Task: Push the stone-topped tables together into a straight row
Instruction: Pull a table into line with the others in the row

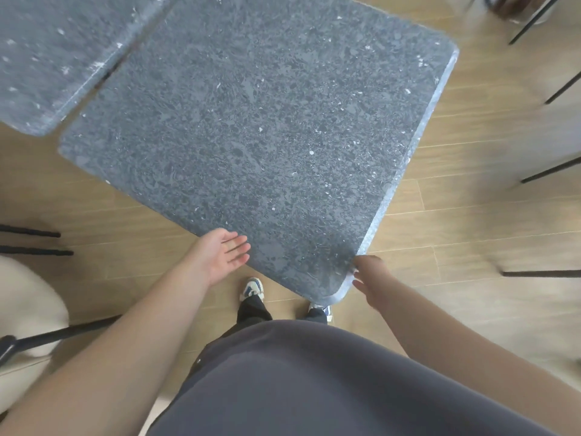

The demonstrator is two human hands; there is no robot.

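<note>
Stone-topped desk (257, 146) is seen at centre, its 10 o'clock edge just beside a second stone desk (53, 58). Left hand (224, 254), fingers straight, is held open at its 6 o'clock edge; right hand (366, 278), fingers relaxed, touches the near corner.

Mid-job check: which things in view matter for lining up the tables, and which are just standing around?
In the job:
- large dark speckled stone-topped table
- second grey stone-topped table, upper left
- left hand, open at the near edge
- right hand, at the near corner

Standing around:
- cream chair with black legs
- black metal legs, right
</note>
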